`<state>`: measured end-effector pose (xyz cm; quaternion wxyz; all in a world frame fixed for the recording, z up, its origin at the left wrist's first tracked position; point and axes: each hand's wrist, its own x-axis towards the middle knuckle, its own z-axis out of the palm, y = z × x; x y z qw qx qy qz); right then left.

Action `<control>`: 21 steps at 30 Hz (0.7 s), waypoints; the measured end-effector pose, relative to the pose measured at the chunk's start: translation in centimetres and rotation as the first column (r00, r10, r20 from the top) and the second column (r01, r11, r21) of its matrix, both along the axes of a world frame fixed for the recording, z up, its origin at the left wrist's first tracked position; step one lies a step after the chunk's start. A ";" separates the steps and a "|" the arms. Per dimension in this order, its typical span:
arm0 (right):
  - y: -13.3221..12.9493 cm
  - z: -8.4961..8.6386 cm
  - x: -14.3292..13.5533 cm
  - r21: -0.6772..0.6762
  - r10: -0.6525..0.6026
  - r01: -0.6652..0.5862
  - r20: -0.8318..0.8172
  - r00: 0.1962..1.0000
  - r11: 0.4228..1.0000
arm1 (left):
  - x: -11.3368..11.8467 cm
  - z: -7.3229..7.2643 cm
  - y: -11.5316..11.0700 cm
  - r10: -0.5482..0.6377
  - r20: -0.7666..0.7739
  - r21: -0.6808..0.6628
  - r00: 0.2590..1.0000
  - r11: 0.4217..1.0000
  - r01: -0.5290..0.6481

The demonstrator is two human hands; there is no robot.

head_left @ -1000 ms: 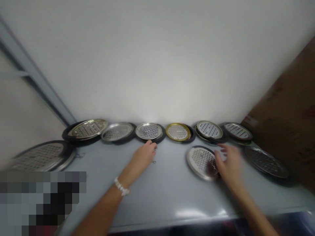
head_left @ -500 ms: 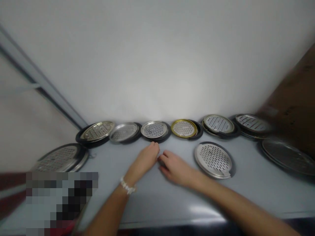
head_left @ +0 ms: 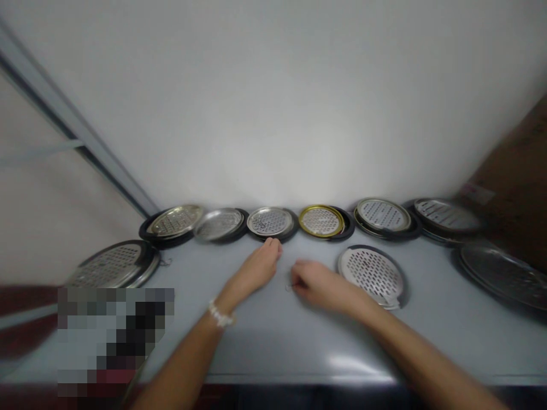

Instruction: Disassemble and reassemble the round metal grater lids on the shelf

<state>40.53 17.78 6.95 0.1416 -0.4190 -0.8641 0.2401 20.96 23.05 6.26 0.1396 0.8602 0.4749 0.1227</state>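
Observation:
My left hand (head_left: pixel 259 263) is closed, its fingertips pressed together just in front of a silver perforated disc (head_left: pixel 270 221) on a dark ring. Whatever it may hold is hidden. To its right, my right hand (head_left: pixel 319 283) is pinched and a little blurred by motion. A small thin wire piece (head_left: pixel 289 288) shows at its fingertips, over the grey table (head_left: pixel 273 341). Beside and partly behind the right wrist lies another round metal disc (head_left: pixel 371 273) with rows of slots. The two hands are apart.
Along the white wall stand more perforated discs on dark rings, among them a gold-rimmed one (head_left: pixel 321 221). Others lie at the left (head_left: pixel 111 265) and right (head_left: pixel 504 273). A small wire hook (head_left: pixel 166 262) is near the left one. A brown box (head_left: pixel 517 176) stands at the right.
The hands have moved apart: my right hand has shifted right and the thin wire piece now shows at its fingertips. My left hand has moved slightly up and right.

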 end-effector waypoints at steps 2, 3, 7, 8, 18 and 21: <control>-0.1 0.0 -0.1 -0.026 -0.004 0.004 0.000 1.000 1.000 | 0.1 -0.2 0.0 0.004 0.021 -0.009 1.000 1.000 -0.004; -0.2 0.0 -0.1 -0.037 -0.007 0.007 0.004 1.000 0.999 | 0.1 -0.4 0.0 0.001 0.034 -0.009 0.999 1.000 -0.001; -0.8 0.6 -0.1 -0.082 -0.016 0.023 0.087 0.996 0.996 | 0.5 -0.6 0.2 0.036 0.120 -0.024 0.992 0.999 -0.034; -0.9 0.8 -0.1 -0.088 -0.021 0.032 0.125 0.992 0.996 | 0.6 -0.5 0.3 0.057 0.149 -0.035 0.987 0.998 -0.053; -1.2 2.4 0.5 -0.125 -0.061 0.088 0.206 0.977 0.988 | 2.1 -0.4 0.3 0.077 0.362 -0.083 0.929 0.995 -0.050; -1.1 2.2 0.6 -0.138 -0.072 0.100 0.196 0.978 0.985 | 2.3 -0.7 0.2 0.074 0.387 -0.105 0.919 0.994 -0.036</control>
